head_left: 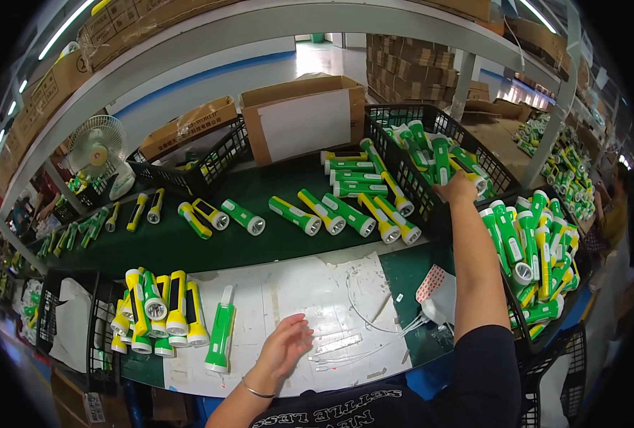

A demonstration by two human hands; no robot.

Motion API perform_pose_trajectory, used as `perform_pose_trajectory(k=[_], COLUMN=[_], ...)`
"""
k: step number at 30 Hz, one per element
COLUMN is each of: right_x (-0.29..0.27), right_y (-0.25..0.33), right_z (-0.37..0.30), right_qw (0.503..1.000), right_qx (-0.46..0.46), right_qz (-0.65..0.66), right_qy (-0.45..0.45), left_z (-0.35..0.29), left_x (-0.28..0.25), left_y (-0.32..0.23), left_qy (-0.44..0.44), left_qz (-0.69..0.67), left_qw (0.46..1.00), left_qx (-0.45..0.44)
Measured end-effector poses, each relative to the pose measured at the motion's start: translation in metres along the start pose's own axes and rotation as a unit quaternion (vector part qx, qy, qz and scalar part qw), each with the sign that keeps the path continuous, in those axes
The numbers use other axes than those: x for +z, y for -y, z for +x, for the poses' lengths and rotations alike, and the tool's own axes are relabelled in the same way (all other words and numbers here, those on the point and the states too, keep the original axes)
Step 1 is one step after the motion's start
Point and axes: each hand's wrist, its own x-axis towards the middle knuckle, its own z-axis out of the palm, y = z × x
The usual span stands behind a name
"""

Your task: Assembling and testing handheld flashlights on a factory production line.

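My left hand hovers over the white work surface with fingers apart and nothing in them. Left of it, a single green flashlight with a white tip lies on the white sheet. My right arm stretches to the far right, where my right hand is at the near edge of a black crate. Its fingers are curled at a yellow and white flashlight and seem closed on it; the fingertips are partly hidden. More green flashlights lie heaped in that crate.
Green and yellow flashlights lie in rows on the dark green belt. A stack of flashlights sits at left, beside a black crate. White cables cross the work surface. Another full crate stands right of my arm.
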Motion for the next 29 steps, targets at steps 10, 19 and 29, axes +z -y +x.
perform_pose_trajectory(k=[10, 19, 29], right_x=[0.040, 0.059, -0.004], right_y=[0.017, -0.005, 0.086], right_z=[0.077, 0.113, -0.060], right_qw=[0.992, 0.999, 0.904], right_qx=[0.060, 0.037, -0.422], right_qz=[-0.109, -0.029, 0.073], right_qy=[0.036, -0.005, -0.001], left_z=[0.016, 0.036, 0.023], left_x=[0.002, 0.002, 0.010], left_y=[-0.013, -0.022, -0.011], left_qy=[-0.040, -0.052, 0.026], left_qz=[-0.010, -0.008, 0.013], left_qw=[0.999, 0.999, 0.999], left_qx=[-0.010, -0.008, -0.027])
